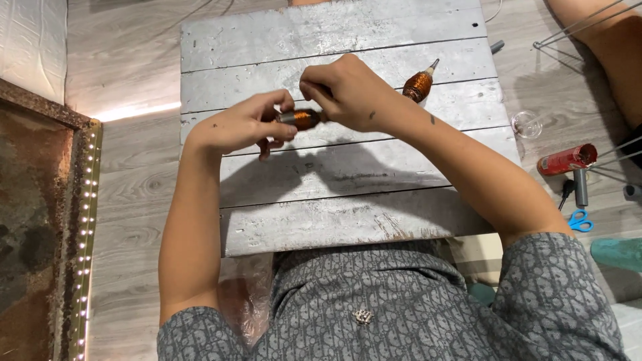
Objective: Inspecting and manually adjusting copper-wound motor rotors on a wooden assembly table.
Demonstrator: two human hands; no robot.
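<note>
The surface (334, 200) is silver-grey painted planks. Two copper-orange coils (304, 119) (417, 85) gleam. The shirt (401, 307) is grey, patterned. On the floor, a red can (567, 159) and blue scissors (580, 220).

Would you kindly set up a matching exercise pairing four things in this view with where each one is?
Things:
1. copper-wound armature
2. second copper-wound armature
3. red can
4. blue-handled scissors

Places:
A. lying on the floor right of the board, on its side
B. held between the left hand and the right hand
C. on the floor near the right edge, below the can
D. lying free on the grey plank board, behind the right wrist

Pairs: 1-B, 2-D, 3-A, 4-C
</note>
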